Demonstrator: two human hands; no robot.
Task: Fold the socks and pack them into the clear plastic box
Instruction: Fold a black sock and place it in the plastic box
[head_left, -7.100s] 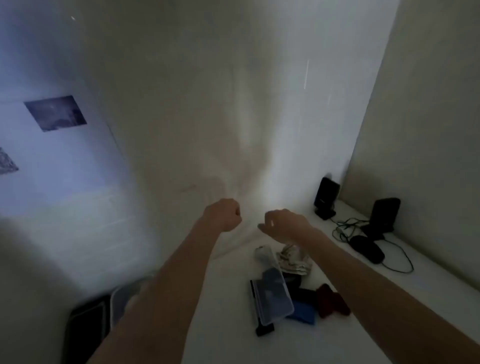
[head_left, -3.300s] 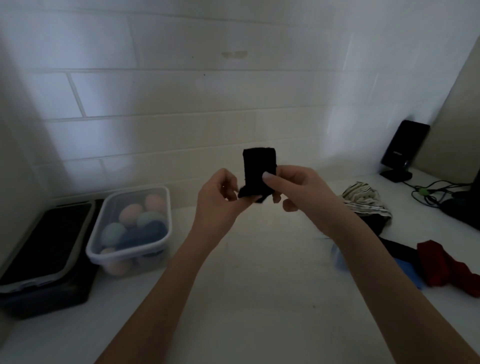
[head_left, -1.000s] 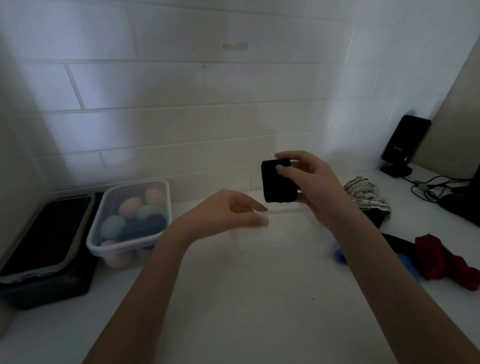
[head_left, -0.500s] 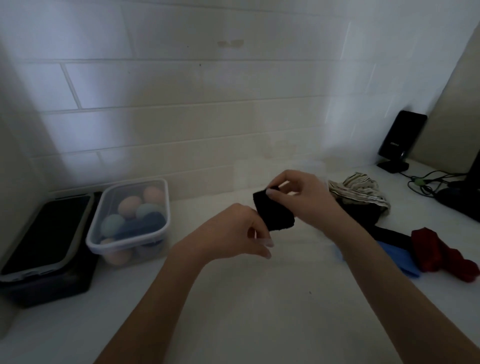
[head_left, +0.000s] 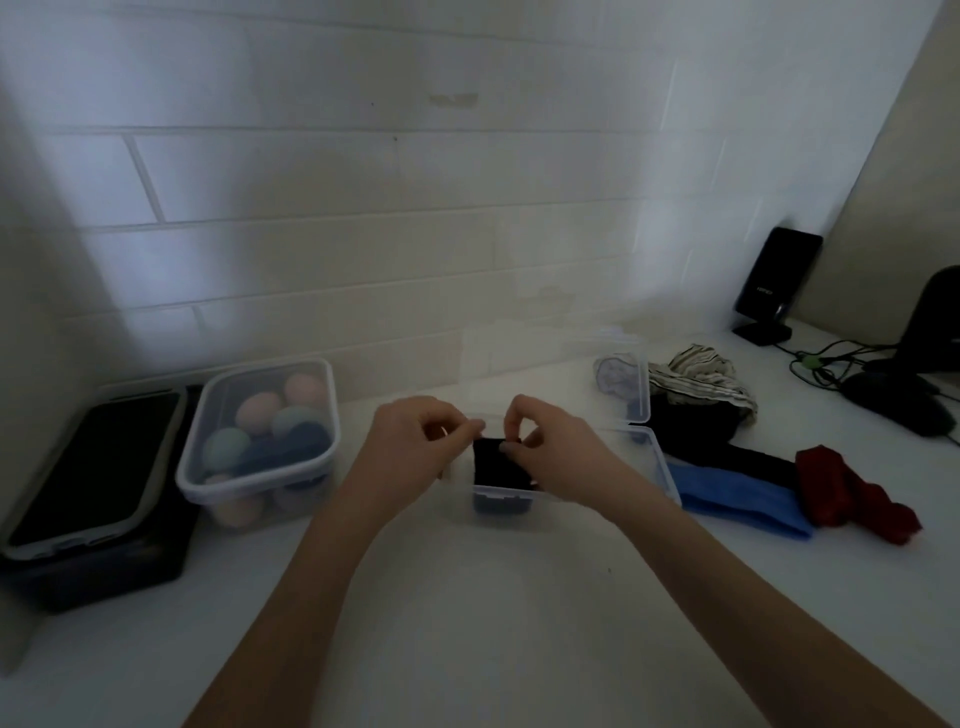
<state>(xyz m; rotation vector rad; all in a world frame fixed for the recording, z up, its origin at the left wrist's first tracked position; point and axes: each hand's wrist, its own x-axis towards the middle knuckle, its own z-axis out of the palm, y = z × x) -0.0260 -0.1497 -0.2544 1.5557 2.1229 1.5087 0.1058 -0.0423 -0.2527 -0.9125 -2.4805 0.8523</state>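
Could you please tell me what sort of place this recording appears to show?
Probably a desk corner in a home. A white tabletop meets a white brick wall, with black desktop speakers and cables at the right, and loose socks beside a clear plastic box.

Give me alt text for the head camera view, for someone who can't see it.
Two bare hands, left hand and right hand, tuck a folded black sock into an open clear plastic box on a white counter. Loose socks lie right; a lidded tub stands left.
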